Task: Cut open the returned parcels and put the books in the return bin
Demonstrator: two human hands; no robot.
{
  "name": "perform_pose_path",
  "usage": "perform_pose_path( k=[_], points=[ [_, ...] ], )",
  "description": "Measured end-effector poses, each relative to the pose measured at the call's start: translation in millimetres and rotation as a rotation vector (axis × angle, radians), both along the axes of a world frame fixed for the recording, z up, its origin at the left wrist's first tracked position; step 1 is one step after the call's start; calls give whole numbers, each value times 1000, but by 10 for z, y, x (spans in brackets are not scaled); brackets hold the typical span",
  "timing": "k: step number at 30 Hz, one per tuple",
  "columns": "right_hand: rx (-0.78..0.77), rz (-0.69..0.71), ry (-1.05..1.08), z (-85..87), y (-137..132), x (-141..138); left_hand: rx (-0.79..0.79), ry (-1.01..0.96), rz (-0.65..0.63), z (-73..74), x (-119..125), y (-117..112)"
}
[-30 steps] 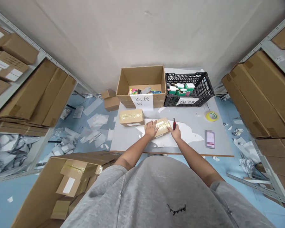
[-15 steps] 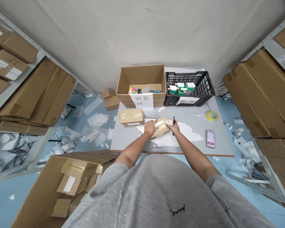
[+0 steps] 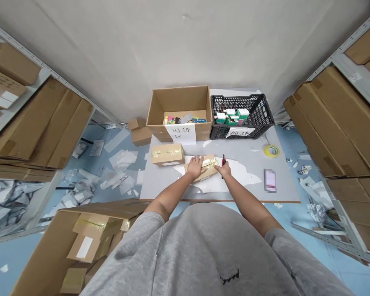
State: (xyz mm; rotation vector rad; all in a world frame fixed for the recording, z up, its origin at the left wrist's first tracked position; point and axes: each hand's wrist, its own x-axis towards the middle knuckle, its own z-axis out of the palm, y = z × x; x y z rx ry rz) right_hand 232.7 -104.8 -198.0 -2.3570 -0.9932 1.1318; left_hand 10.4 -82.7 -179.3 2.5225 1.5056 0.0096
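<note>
Head view. Your box [image 3: 209,166] lies on white paper [image 3: 242,172], nearer the table's [image 3: 160,181] front edge than its back. Long axis runs left to right, right end angled slightly toward the back edge. It sits between your hands: left hand [image 3: 195,166] flat over the left end, fingers spread, pressing rather than gripping; right hand [image 3: 224,169] closed around a red knife [image 3: 223,160], fingertips at the right end. Neither hand clearly nearer; both appear in contact.

Head view, forward-down, seemingly wide
</note>
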Motion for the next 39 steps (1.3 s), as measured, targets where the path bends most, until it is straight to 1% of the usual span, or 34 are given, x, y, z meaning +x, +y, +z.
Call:
perform_pose_path(
  k=[3,5,7,9,12,14,16,18,20,22,24,27,29,34,39],
  points=[
    [10,24,-15,-2,-7,7,28,-60,-26,-60,271,18],
    [17,39,-17,8,-2,9,24,-61,-32,-108,445,51],
    [16,43,-23,31,10,2,14,-39,-28,-164,562,84],
    [11,43,-35,64,26,-16,7,-23,-27,-222,610,103],
    [11,63,-60,122,38,-54,14,-29,-41,-290,590,110],
    [27,96,-99,162,21,-79,19,-33,-42,-311,562,109],
    [74,114,-158,197,-32,-94,17,-39,-36,-313,543,109],
    [145,89,-175,226,-121,-100,11,-54,-35,-305,538,107],
    [196,40,-63,250,-231,-109,12,-72,-42,-295,540,106],
    [200,-14,147,274,-331,-136,12,-83,-42,-282,545,108],
    [161,-77,329,302,-395,-190,3,-84,-31,-267,549,111],
    [75,-138,442,350,-398,-303,-28,-74,-13,-243,557,114],
    [48,-136,451,383,-350,-377,-38,-64,-12,-235,564,117],
    [66,-116,374,444,-221,-493,-16,-51,-24,-245,580,157],
    [34,-76,307,474,-239,-505,-15,-24,-16,-253,589,215]
  ],
)
